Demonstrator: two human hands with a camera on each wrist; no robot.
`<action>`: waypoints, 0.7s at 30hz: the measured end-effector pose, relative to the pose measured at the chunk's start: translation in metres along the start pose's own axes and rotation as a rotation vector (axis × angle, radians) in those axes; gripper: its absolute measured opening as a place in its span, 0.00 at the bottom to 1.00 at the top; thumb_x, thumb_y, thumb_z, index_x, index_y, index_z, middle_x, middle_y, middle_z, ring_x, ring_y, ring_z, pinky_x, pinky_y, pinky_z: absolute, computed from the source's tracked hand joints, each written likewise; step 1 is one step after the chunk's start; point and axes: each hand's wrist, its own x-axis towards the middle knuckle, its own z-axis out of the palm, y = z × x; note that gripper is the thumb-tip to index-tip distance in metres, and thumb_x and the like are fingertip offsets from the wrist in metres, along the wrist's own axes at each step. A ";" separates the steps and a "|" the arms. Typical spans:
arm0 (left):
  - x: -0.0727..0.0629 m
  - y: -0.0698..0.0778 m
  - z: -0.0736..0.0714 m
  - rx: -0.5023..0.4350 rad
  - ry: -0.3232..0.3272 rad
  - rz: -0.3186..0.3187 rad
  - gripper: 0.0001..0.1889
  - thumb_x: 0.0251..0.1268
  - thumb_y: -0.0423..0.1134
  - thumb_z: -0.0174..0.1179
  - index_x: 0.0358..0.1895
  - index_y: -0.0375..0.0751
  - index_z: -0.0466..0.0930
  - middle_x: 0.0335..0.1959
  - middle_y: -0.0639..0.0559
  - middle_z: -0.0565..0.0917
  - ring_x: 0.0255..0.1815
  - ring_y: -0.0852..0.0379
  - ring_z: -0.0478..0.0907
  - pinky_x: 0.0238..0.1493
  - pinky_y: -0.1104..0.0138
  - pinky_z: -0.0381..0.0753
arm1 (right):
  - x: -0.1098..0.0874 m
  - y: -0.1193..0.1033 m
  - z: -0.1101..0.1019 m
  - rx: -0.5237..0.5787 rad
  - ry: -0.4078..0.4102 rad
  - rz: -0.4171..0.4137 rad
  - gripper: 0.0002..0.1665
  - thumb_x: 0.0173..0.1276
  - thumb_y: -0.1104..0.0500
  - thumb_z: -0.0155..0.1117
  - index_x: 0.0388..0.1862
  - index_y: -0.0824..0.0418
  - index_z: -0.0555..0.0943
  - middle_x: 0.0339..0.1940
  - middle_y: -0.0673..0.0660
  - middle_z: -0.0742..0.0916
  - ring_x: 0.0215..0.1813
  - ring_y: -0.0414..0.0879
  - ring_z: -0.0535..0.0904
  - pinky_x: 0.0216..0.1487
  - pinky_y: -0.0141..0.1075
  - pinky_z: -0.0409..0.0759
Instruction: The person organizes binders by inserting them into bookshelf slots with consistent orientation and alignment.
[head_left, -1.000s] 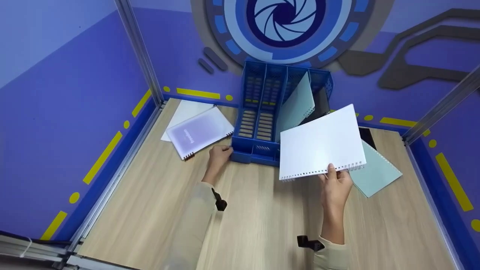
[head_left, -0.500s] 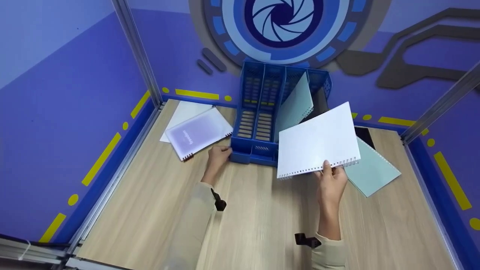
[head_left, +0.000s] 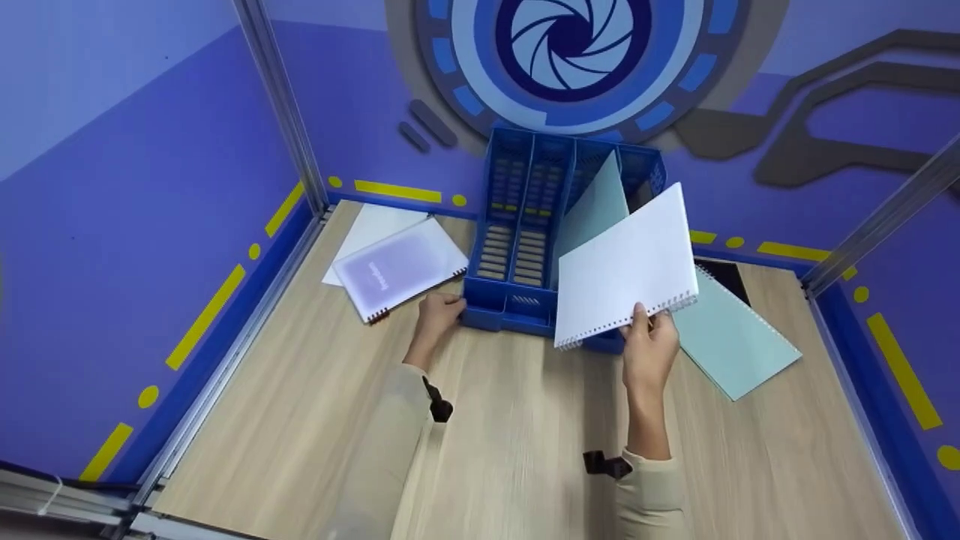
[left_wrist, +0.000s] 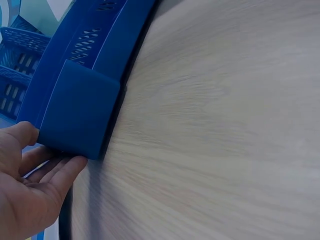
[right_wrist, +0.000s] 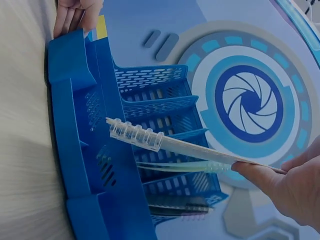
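My right hand [head_left: 651, 349] pinches a white spiral notebook [head_left: 626, 262] by its coil-bound edge, thumb on top. The notebook is held tilted in the air before the right half of a blue desktop file organizer [head_left: 484, 317]. In the right wrist view its clear coil [right_wrist: 135, 135] points toward the organizer's compartments. A pale green notebook [head_left: 592, 214] leans inside one compartment, and a dark notebook [right_wrist: 177, 207] stands in the end one. At the organizer's front left corner, my left hand [left_wrist: 32, 182] touches the side with extended fingers and its thumb.
Left of the organizer, a purple spiral notebook [head_left: 397, 266] overlaps a white one [head_left: 367, 225]. On the right, a pale green notebook [head_left: 739, 341] lies partly over a black item [head_left: 726, 277]. Metal posts [head_left: 281, 105] and printed walls enclose the wooden table [head_left: 510, 435].
The right hand has carried the white notebook left and slightly away from me, turning it steeper, and it now covers more of the organizer's right side. The left hand stays at the corner.
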 end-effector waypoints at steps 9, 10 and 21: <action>-0.002 0.001 0.000 0.025 0.008 0.018 0.10 0.63 0.39 0.64 0.33 0.37 0.92 0.18 0.63 0.78 0.22 0.64 0.72 0.28 0.73 0.69 | 0.017 0.000 0.016 -0.264 0.004 -0.134 0.19 0.81 0.65 0.50 0.61 0.75 0.77 0.50 0.73 0.86 0.46 0.58 0.83 0.37 0.22 0.75; -0.002 0.000 0.000 0.030 0.009 0.020 0.10 0.63 0.39 0.64 0.33 0.38 0.92 0.18 0.63 0.78 0.22 0.64 0.72 0.29 0.73 0.69 | 0.019 0.000 0.017 -0.280 0.003 -0.139 0.18 0.81 0.64 0.50 0.61 0.75 0.77 0.49 0.73 0.86 0.46 0.58 0.83 0.37 0.22 0.75; -0.001 -0.001 -0.001 0.045 0.009 0.023 0.10 0.63 0.40 0.64 0.31 0.39 0.92 0.20 0.62 0.79 0.24 0.62 0.73 0.30 0.71 0.70 | 0.025 -0.009 0.022 -0.237 -0.166 -0.028 0.21 0.82 0.62 0.48 0.65 0.75 0.71 0.58 0.72 0.81 0.60 0.61 0.81 0.58 0.45 0.81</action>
